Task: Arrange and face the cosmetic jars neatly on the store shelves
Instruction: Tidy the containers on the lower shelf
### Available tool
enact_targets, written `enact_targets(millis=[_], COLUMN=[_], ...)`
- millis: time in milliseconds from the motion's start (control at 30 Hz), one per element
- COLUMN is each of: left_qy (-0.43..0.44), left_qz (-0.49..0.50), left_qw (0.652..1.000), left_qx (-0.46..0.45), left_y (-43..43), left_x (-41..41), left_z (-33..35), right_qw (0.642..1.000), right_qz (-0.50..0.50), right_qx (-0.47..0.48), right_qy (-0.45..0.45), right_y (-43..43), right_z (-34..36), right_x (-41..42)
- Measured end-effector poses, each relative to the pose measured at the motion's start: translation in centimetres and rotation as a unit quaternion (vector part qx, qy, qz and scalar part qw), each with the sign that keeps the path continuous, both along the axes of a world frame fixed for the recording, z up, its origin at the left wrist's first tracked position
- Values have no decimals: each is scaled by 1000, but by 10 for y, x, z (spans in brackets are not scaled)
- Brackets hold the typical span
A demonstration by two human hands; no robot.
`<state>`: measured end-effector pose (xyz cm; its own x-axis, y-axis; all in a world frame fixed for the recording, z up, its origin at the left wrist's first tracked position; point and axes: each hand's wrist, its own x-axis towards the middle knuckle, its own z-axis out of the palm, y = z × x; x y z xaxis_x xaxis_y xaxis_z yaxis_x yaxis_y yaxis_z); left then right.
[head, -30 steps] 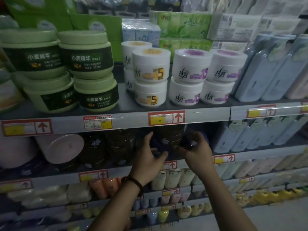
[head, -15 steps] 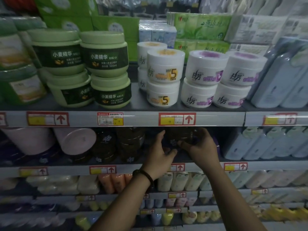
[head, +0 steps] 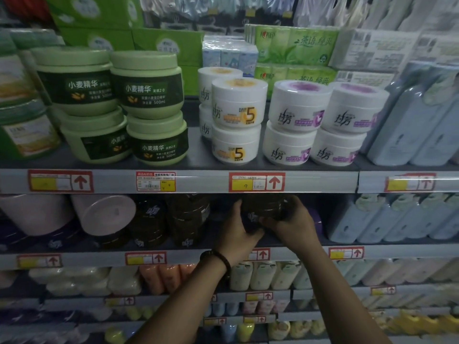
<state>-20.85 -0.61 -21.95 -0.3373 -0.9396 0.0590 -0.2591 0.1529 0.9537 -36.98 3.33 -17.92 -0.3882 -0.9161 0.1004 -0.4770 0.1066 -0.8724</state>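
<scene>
I see the dark jar (head: 263,207) on the second shelf, just below the red price tag (head: 255,182) | left hand (head: 238,232) curled round its left side | right hand (head: 294,223) curled round its right side | jar gripped between both sets of fingers, thumbs at its lower front

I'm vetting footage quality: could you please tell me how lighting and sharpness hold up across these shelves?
Head view: the top shelf is lit enough to read the green jars and white jars; the shelf below is in deep shadow, so the dark jar between the left hand and right hand is murky; frame edges blur.
</scene>
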Motion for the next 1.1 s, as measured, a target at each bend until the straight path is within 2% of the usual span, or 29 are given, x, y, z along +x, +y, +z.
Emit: enact_targets(millis=[433,1100], left_qy=[20,69], left_qz=[35,42], left_qw=[998,996], left_qx=[-39,-32], left_y=[-7,-7], left_x=[-11,-9], left_z=[0,-11], right_qw=[998,995], right_qz=[35,80], right_qx=[-7,-48], right_qy=[-48,-33], right_y=[-2,-3], right_z=[-22,-29], right_x=[-7,-9])
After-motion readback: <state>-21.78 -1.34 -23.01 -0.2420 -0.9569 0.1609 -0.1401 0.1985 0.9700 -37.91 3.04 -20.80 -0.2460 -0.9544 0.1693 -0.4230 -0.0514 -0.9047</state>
